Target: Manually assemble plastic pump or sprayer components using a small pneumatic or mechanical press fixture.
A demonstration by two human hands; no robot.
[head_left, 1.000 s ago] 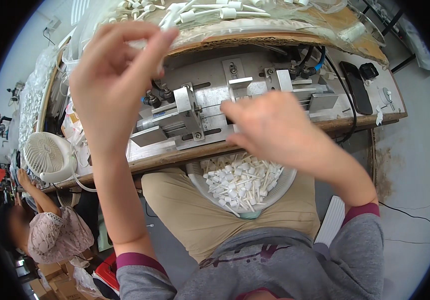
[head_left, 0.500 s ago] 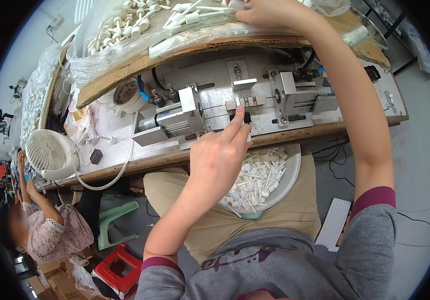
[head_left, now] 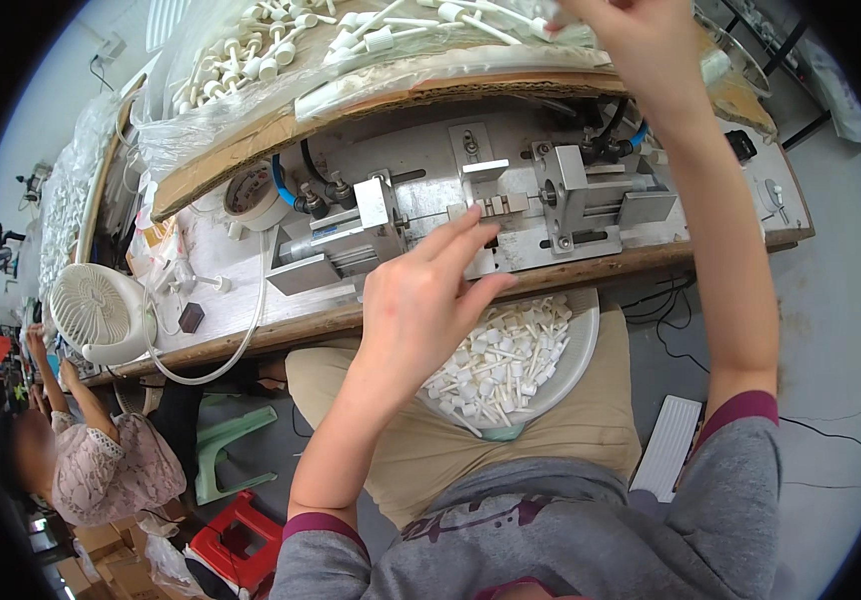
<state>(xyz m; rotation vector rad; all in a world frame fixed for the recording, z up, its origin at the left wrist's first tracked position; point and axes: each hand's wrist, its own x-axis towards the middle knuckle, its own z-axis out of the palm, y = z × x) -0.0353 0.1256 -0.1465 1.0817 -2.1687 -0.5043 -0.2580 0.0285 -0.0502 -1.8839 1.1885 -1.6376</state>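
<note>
My left hand [head_left: 421,305] is open, thumb apart from the stretched fingers. Its index fingertip reaches the small metal holding block [head_left: 496,207] in the middle of the bench fixture. A short white piece [head_left: 469,188] shows just behind that fingertip. At the top edge is my right hand [head_left: 651,50], above the pile of white plastic sticks with round caps [head_left: 376,40]. Its fingertips are partly cut off by the edge. One white stick [head_left: 511,18] ends close by them, and whether they hold it cannot be told.
Metal clamping units with air cylinders [head_left: 341,240] [head_left: 591,195] flank the block. A cardboard edge [head_left: 251,150] overhangs behind. On my lap rests a white basket [head_left: 583,350] of white pieces. A small fan [head_left: 101,305] and tape roll [head_left: 256,195] stand left. Another person [head_left: 116,460] sits far left.
My right hand has moved right and slightly up over the pile. My left hand has shifted slightly left, and its thumb has spread away from the fingers.
</note>
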